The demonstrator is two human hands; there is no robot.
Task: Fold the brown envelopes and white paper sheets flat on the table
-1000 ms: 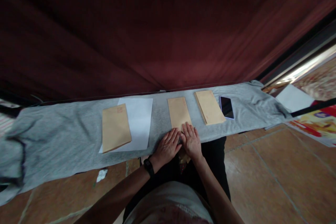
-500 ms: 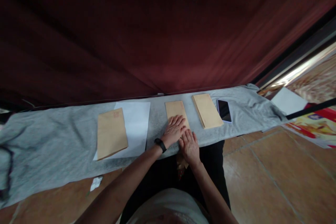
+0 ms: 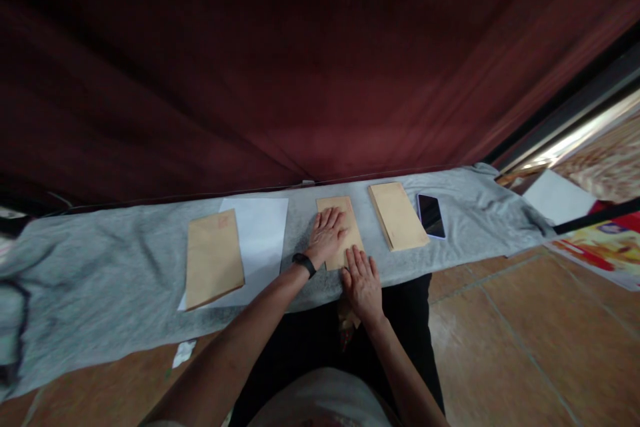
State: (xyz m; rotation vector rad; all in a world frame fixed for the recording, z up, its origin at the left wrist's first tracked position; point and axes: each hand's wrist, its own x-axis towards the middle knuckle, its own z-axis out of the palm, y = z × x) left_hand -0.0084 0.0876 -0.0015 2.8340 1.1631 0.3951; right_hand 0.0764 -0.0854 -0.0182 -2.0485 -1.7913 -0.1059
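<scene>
A brown paper envelope (image 3: 354,235) lies on the grey cloth in front of me. My left hand (image 3: 327,232), with a black band on its wrist, rests flat on its left part, fingers spread. At its lower right edge lies my right hand (image 3: 363,283), flat with the fingers stretched out. To the right is a stack of brown envelopes (image 3: 399,215). On the left, more brown envelopes (image 3: 214,259) lie partly over a sheet of white paper (image 3: 263,240).
A phone (image 3: 431,216) lies right of the right-hand stack. The grey cloth (image 3: 120,267) covers a narrow surface against a dark red curtain (image 3: 300,80). A crumpled white scrap (image 3: 184,352) is on the tiled floor (image 3: 500,333). A colourful printed box (image 3: 600,247) stands at far right.
My left hand has slid left and away from my right hand, uncovering more of the envelope. My right hand stays at the envelope's lower edge.
</scene>
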